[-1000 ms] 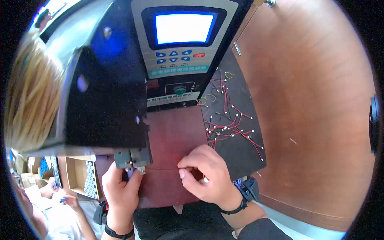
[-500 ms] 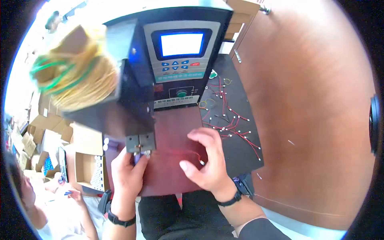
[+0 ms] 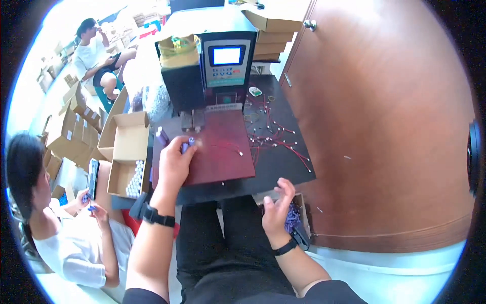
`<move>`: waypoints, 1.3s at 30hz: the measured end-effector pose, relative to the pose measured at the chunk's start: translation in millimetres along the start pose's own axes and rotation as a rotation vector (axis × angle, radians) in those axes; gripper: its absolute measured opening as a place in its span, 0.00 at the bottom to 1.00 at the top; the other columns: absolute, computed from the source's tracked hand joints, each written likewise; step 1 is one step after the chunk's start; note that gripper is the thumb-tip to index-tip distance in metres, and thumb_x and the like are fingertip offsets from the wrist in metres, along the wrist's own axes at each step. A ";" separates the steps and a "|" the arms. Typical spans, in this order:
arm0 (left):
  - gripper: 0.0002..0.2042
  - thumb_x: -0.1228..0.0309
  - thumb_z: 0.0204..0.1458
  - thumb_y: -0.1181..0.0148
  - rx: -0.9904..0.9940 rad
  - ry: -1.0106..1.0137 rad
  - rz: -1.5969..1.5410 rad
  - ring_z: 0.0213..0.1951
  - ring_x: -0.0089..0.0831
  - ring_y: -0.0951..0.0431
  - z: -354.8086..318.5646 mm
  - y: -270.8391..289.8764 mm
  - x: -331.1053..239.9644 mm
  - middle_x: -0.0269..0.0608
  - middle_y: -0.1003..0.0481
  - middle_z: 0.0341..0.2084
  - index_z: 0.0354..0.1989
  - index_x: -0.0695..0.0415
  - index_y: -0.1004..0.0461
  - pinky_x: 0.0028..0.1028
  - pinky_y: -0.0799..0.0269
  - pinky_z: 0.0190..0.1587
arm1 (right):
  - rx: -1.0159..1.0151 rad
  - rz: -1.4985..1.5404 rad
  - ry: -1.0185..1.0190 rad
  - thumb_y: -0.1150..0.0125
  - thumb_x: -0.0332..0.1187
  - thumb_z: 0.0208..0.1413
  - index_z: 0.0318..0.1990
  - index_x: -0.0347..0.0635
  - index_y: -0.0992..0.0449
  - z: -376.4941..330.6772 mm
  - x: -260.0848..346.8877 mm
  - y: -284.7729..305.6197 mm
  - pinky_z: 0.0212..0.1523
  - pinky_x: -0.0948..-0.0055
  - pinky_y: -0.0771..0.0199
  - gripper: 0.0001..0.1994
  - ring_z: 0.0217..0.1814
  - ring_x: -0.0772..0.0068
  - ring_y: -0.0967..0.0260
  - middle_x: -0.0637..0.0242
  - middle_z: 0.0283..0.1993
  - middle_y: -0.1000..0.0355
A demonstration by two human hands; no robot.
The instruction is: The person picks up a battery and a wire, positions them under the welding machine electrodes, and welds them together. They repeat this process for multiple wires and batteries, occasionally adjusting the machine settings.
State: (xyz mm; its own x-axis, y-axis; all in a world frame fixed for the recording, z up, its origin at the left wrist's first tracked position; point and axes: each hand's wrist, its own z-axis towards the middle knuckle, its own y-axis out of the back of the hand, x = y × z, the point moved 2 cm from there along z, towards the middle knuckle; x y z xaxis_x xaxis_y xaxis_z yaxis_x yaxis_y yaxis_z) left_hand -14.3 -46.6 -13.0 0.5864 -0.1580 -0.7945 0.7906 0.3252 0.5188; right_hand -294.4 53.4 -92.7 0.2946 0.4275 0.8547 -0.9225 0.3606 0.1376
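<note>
My left hand (image 3: 174, 163) is closed on a small purple battery cell (image 3: 186, 147), just below the electrode head (image 3: 192, 121) of a black spot-welding machine (image 3: 181, 86). From beside that cell, a thin red lead (image 3: 223, 146) with a white connector (image 3: 241, 153) runs right over the dark red board (image 3: 223, 169); whether it is joined to the cell is hard to tell. Lower right, my right hand (image 3: 276, 215) hovers with its fingers apart and nothing in them. It is beside a box holding many purple cells (image 3: 292, 217). More purple cells (image 3: 161, 136) stand left of my left hand.
Several red leads with white connectors (image 3: 276, 137) lie on the black tabletop (image 3: 283, 169) at right. A cardboard box (image 3: 117, 178) of white-topped cells sits left of the board. A seated co-worker (image 3: 71, 243) holds a phone nearby. A brown door (image 3: 374, 126) stands at right.
My right hand has left the board and moved down right beside the box of cells. My left hand holds its cell away from the electrode head. The view has pulled back.
</note>
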 end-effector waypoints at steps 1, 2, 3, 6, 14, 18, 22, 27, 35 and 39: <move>0.13 0.71 0.54 0.33 0.001 -0.018 0.017 0.32 0.33 0.22 -7.8 1.1 -2.0 0.49 0.20 0.30 0.45 0.64 0.22 0.31 0.26 0.40 | -0.015 -0.035 -0.010 0.40 0.31 0.57 0.64 0.38 0.39 -1.7 1.8 11.6 0.66 0.61 0.41 0.27 0.68 0.57 0.43 0.53 0.66 0.42; 0.13 0.70 0.54 0.33 -0.002 -0.001 -0.031 0.32 0.33 0.21 -5.8 1.6 -4.5 0.48 0.20 0.30 0.45 0.64 0.22 0.31 0.26 0.40 | -0.047 -0.036 0.033 0.41 0.31 0.58 0.65 0.38 0.40 10.5 5.0 15.2 0.66 0.61 0.40 0.27 0.69 0.58 0.44 0.54 0.67 0.42; 0.13 0.70 0.54 0.33 -0.003 -0.006 -0.035 0.32 0.33 0.21 -11.5 1.7 -4.6 0.48 0.20 0.30 0.45 0.64 0.22 0.31 0.26 0.40 | -0.050 -0.038 0.038 0.41 0.31 0.58 0.65 0.38 0.40 20.1 7.3 18.4 0.66 0.61 0.40 0.27 0.69 0.58 0.44 0.54 0.67 0.42; 0.13 0.69 0.55 0.32 -0.012 -0.008 0.027 0.32 0.32 0.21 -17.3 2.2 5.4 0.48 0.20 0.30 0.45 0.63 0.22 0.31 0.26 0.40 | -0.100 -0.021 0.110 0.40 0.32 0.59 0.66 0.38 0.40 59.0 16.8 12.3 0.67 0.61 0.41 0.28 0.71 0.60 0.45 0.56 0.68 0.43; 0.13 0.69 0.55 0.32 -0.040 -0.025 0.023 0.31 0.29 0.22 -15.3 1.2 -2.8 0.46 0.20 0.29 0.45 0.63 0.21 0.29 0.26 0.39 | -0.084 -0.019 0.028 0.26 0.42 0.50 0.72 0.29 0.47 223.2 11.2 -107.9 0.75 0.55 0.50 0.47 0.75 0.45 0.49 0.41 0.71 0.46; 0.12 0.71 0.55 0.32 -0.061 0.001 -0.006 0.30 0.24 0.24 -13.5 -0.9 6.4 0.43 0.20 0.28 0.45 0.63 0.21 0.27 0.27 0.37 | -0.087 -0.119 -0.020 0.18 0.47 0.40 0.73 0.25 0.53 254.1 -5.5 -173.2 0.74 0.54 0.46 0.61 0.73 0.39 0.44 0.36 0.70 0.44; 0.12 0.72 0.55 0.32 -0.037 0.084 -0.036 0.31 0.21 0.25 -16.9 2.5 0.1 0.40 0.21 0.28 0.44 0.65 0.22 0.25 0.27 0.38 | -0.104 -0.143 -0.137 0.16 0.48 0.37 0.74 0.33 0.53 250.0 -9.4 -200.7 0.71 0.51 0.43 0.61 0.72 0.39 0.45 0.41 0.69 0.42; 0.12 0.74 0.55 0.31 -0.040 0.110 -0.067 0.34 0.19 0.25 -17.5 2.3 11.6 0.37 0.20 0.31 0.45 0.66 0.22 0.23 0.28 0.40 | -0.220 -0.178 -0.161 0.16 0.48 0.36 0.72 0.37 0.49 247.0 -7.1 -210.8 0.69 0.44 0.47 0.58 0.72 0.41 0.46 0.46 0.68 0.42; 0.13 0.75 0.55 0.32 -0.001 0.118 -0.050 0.35 0.19 0.24 -11.8 0.7 0.5 0.38 0.19 0.33 0.46 0.66 0.22 0.23 0.27 0.41 | -0.234 -0.171 -0.195 0.17 0.50 0.38 0.72 0.39 0.50 252.9 -8.3 -210.5 0.69 0.41 0.50 0.58 0.72 0.41 0.46 0.46 0.68 0.43; 0.13 0.75 0.54 0.32 0.004 0.106 -0.050 0.35 0.19 0.24 -11.2 -1.4 0.1 0.38 0.19 0.33 0.46 0.66 0.22 0.23 0.27 0.41 | -0.228 -0.143 -0.173 0.17 0.50 0.38 0.73 0.38 0.51 254.0 -8.7 -207.1 0.69 0.40 0.49 0.58 0.72 0.41 0.46 0.45 0.68 0.43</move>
State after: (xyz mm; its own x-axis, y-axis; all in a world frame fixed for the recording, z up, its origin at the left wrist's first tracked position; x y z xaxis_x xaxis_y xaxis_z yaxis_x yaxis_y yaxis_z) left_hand -17.4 -36.6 -17.4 0.5245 -0.0748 -0.8481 0.8193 0.3152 0.4789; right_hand -169.2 -235.5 -1.5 0.3527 0.2191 0.9097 -0.7896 0.5914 0.1637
